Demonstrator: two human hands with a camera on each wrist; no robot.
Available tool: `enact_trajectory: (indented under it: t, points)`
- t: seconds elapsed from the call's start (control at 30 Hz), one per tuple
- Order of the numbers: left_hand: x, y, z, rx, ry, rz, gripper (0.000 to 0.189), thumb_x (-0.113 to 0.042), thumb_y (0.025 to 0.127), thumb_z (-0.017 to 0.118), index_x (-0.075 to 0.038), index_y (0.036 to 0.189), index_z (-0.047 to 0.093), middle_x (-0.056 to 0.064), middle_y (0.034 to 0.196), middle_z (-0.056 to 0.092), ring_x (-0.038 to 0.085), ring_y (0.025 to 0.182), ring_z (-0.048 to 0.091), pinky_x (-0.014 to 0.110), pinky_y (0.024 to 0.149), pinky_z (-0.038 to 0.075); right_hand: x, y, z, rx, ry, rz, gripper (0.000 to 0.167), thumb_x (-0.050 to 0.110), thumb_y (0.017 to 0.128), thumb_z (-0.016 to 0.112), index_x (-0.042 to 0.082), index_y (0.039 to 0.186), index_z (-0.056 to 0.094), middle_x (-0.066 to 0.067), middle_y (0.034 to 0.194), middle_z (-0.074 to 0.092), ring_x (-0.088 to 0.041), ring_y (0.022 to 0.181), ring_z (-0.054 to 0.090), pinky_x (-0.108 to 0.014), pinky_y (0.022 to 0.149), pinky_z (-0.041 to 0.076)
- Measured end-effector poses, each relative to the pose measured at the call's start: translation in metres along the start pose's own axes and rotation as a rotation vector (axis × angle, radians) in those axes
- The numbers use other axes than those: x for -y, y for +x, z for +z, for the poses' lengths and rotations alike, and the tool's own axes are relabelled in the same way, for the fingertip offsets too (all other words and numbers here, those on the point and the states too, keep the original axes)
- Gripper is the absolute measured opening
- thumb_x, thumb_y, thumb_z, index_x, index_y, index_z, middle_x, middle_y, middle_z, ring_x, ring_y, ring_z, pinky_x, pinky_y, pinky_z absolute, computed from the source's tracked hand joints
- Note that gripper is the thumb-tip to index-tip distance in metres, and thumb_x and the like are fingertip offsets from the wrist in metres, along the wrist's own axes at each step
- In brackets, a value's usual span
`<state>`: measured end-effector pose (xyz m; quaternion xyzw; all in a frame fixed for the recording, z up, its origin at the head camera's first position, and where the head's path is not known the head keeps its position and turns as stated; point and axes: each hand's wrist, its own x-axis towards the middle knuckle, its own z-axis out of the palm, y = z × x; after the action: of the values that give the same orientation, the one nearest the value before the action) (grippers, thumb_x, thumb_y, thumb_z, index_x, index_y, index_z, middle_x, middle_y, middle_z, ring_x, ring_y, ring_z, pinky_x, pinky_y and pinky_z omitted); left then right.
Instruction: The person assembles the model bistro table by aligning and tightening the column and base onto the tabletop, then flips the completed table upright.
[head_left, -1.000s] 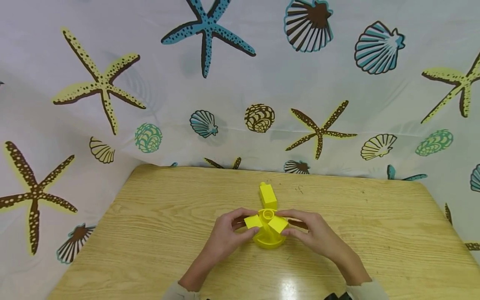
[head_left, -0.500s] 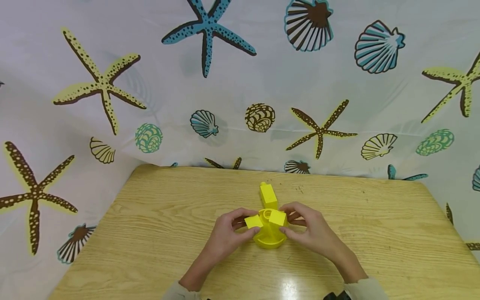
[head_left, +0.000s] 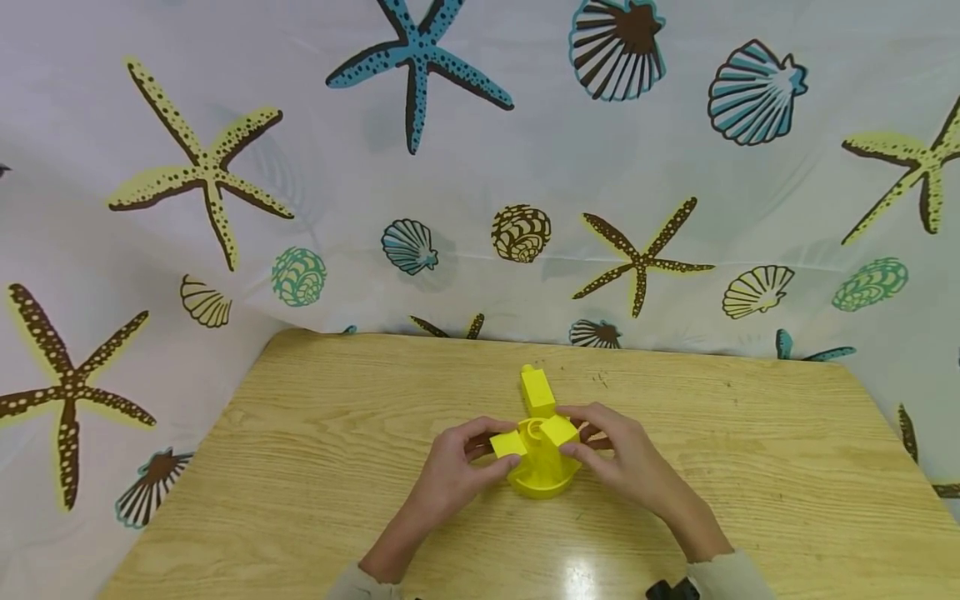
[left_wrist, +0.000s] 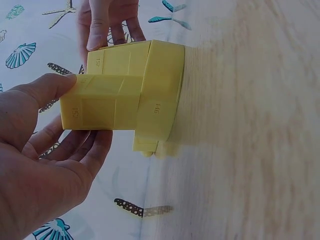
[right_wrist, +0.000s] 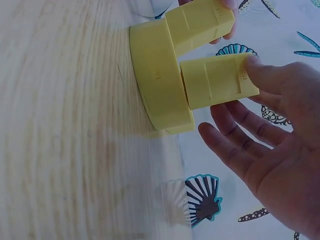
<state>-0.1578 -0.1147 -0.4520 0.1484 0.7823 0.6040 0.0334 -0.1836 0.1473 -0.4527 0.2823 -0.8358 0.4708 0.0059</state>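
Yellow base (head_left: 542,486) on wood-grained table (head_left: 360,392), partly hidden by left block (head_left: 508,443) and right block (head_left: 560,431); numerals (right_wrist: 156,73) illegible from right wrist | base smooth, rounded; blocks boxy | left hand (head_left: 459,457) pinches left block, right hand (head_left: 626,458) right block

Head view: looks forward-down from well back, with tabletop (head_left: 315,500) at 6 o'clock. Wrist views: look close-in, rolled sideways, tabletop at 3 (left), 9 (right); share yellow base (left_wrist: 162,90).

A round base (head_left: 542,487) is being carried by the table (head_left: 337,417). At twelve o'clock from it, a block (head_left: 537,392) is being supported, knob pointing away. Dark marks (head_left: 600,379) are being shown at one o'clock.
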Motion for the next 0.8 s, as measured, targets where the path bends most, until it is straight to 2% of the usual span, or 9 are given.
enact_trajectory:
  t: [0.13, 0.23, 0.43, 0.57, 0.8]
  points:
    - [-0.001, -0.002, 0.002, -0.008, 0.008, -0.008, 0.033, -0.008, 0.092, 0.078, -0.001, 0.123, 0.069, 0.013, 0.129, 0.066, 0.03, 0.121, 0.064, 0.036, 0.1, 0.055, -0.002, -0.005, -0.001, -0.005, 0.076, -0.005, 0.04, 0.007, 0.099, 0.069, 0.006, 0.138, 0.062, -0.009, 0.13, 0.065, -0.029, 0.112, 0.066, -0.032, 0.089, 0.06]
    - [-0.001, -0.004, 0.004, -0.011, 0.007, -0.01, 0.033, -0.007, 0.092, 0.078, 0.0, 0.123, 0.069, 0.013, 0.129, 0.066, 0.03, 0.121, 0.064, 0.036, 0.1, 0.055, -0.002, -0.008, -0.002, -0.021, 0.097, 0.004, 0.039, 0.005, 0.097, 0.07, 0.01, 0.136, 0.064, -0.012, 0.135, 0.064, -0.03, 0.115, 0.067, -0.032, 0.091, 0.059]
    - [-0.001, -0.007, 0.006, -0.016, 0.001, -0.006, 0.033, -0.007, 0.092, 0.078, 0.001, 0.123, 0.069, 0.014, 0.128, 0.066, 0.031, 0.121, 0.064, 0.034, 0.099, 0.055, -0.002, -0.014, -0.003, -0.078, 0.081, 0.035, 0.037, 0.01, 0.092, 0.078, 0.01, 0.127, 0.064, -0.008, 0.12, 0.07, -0.024, 0.102, 0.071, -0.032, 0.086, 0.061]
    - [0.0, -0.01, 0.008, -0.022, 0.004, 0.0, 0.033, -0.006, 0.092, 0.078, 0.001, 0.123, 0.069, 0.014, 0.128, 0.066, 0.032, 0.122, 0.063, 0.033, 0.1, 0.055, -0.003, -0.018, -0.004, -0.089, 0.039, 0.029, 0.042, 0.017, 0.091, 0.081, 0.011, 0.13, 0.063, -0.005, 0.108, 0.069, -0.02, 0.094, 0.071, -0.031, 0.081, 0.062]
    - [0.0, -0.014, 0.011, -0.031, 0.01, 0.01, 0.033, -0.007, 0.092, 0.077, 0.001, 0.123, 0.069, 0.014, 0.128, 0.066, 0.031, 0.122, 0.063, 0.034, 0.1, 0.055, -0.002, -0.024, -0.007, -0.052, 0.008, 0.016, 0.047, 0.022, 0.091, 0.082, 0.014, 0.134, 0.065, -0.003, 0.108, 0.069, -0.017, 0.09, 0.07, -0.026, 0.079, 0.062]
